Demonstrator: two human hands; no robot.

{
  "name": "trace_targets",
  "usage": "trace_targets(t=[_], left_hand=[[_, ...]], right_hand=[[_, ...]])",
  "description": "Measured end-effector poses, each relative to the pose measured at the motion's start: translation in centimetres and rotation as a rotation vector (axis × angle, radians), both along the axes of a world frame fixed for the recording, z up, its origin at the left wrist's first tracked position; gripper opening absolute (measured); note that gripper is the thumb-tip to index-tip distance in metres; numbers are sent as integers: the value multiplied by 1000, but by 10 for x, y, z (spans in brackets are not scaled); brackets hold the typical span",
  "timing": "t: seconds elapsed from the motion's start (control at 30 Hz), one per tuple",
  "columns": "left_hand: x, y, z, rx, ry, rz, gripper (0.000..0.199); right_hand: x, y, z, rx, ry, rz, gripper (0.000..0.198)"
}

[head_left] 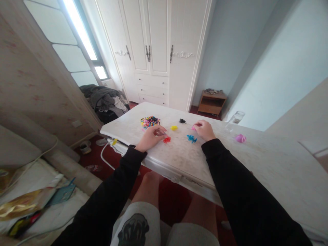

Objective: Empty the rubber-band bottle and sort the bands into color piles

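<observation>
A mixed heap of small bright rubber bands [150, 121] lies on the white table [179, 157]. Nearer to me is a small red pile [167, 139], and my left hand [153, 136] is at its left edge with the fingers closed together. What they pinch, if anything, is too small to make out. My right hand [204, 130] has its fingertips closed at a bit of pink [193, 127] on the tabletop. Just below that hand lies a blue pile [191, 138]. A yellow pile [174, 127] and a black one [182, 121] sit between the hands, farther back.
To the right stand a clear glass jar [237, 117] and a pink-purple lump [240, 138]. A white cable [104, 155] hangs at the table's left edge. Beyond are a white wardrobe [153, 34], a clothes heap [105, 100] and a small wooden cabinet [211, 102].
</observation>
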State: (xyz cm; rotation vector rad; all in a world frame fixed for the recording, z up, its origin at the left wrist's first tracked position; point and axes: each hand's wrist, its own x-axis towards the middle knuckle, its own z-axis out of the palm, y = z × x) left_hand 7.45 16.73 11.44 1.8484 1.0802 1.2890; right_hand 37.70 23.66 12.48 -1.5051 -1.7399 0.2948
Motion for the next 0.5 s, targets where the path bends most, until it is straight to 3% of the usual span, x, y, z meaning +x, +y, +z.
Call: trace_targets(t=[0.13,0.23,0.4,0.5], left_hand=[[2,-2,2,-47,-53,0,38],[3,-3,2,-55,-95,6,39],[3,-4,3,-69,-147,-10,41],[3,-5,4,-83,-159,-20,44]], right_hand=[[-5,-6,9,86,35,67,8],[-20,-20,19,134,51,236,8],[-57,-47,25,23,29,632,8],[-70,-56,23,-4,43,735,8]])
